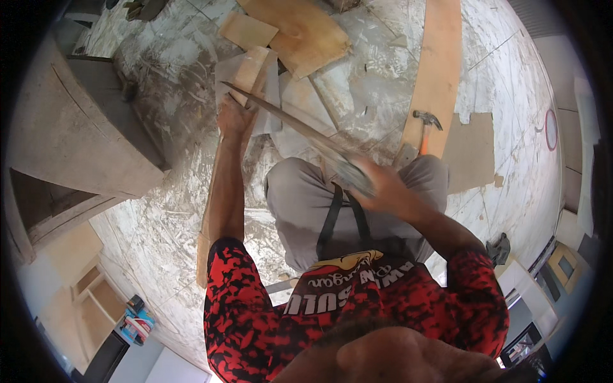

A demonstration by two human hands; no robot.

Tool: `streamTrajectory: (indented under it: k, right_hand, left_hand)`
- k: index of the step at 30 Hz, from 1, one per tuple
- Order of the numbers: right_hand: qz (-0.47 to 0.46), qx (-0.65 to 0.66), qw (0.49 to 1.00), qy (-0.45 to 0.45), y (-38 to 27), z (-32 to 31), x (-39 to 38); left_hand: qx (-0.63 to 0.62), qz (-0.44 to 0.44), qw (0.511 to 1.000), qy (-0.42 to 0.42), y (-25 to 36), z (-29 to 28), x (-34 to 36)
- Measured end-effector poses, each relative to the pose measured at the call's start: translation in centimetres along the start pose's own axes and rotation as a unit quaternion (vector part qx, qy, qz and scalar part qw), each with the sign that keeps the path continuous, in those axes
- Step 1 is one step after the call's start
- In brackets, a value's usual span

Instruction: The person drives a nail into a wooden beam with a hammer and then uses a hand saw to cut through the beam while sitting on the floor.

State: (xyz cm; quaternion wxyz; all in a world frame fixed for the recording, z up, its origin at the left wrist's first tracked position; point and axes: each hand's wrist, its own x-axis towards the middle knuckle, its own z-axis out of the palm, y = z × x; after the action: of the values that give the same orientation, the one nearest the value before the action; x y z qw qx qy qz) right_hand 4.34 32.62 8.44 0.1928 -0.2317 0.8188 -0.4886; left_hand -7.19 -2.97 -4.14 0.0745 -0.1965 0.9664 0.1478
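My right hand (pixel 383 188), smeared a little by motion, is closed round the grip of a handsaw (pixel 300 126). The saw's long blade slants up and to the left, its tip end lying across a narrow wooden board (pixel 253 66). Just below the blade, my left hand (pixel 235 116) grips that board. The board runs back beside my left forearm, which hides part of it. A claw hammer (pixel 426 120) with an orange handle rests by my right knee, on a long wooden plank (pixel 437 57).
Plywood pieces (pixel 300 32) lie on the stained floor ahead. A brown sheet (pixel 471 150) sits right of the plank. At the left stands a large wooden structure (pixel 83 121). A dark object (pixel 498 247) is on the floor at the right, and a blue and red package (pixel 136 324) at lower left.
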Motion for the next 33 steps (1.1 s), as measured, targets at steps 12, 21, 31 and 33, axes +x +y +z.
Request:
streamTrajectory:
  k: [12,21,31,33]
  right_hand:
    - [0.01,0.003,1.0,-0.003,-2.0,5.2,12.7]
    - [0.022,-0.064,0.997,-0.045,-3.9,2.8,12.9]
    - [0.023,0.011,0.999,-0.036,-3.9,-0.7,0.2]
    - [-0.031,0.002,0.999,0.007,-4.3,-1.0,0.5]
  left_hand:
    - [0.025,-0.019,0.999,-0.009,-0.7,1.7,0.2]
    - [-0.167,0.037,0.985,0.036,-1.6,3.1,0.3]
    - [0.03,0.016,0.997,0.063,-1.7,0.7,-0.5]
    - [0.022,0.021,0.996,0.083,-1.1,1.0,-0.9]
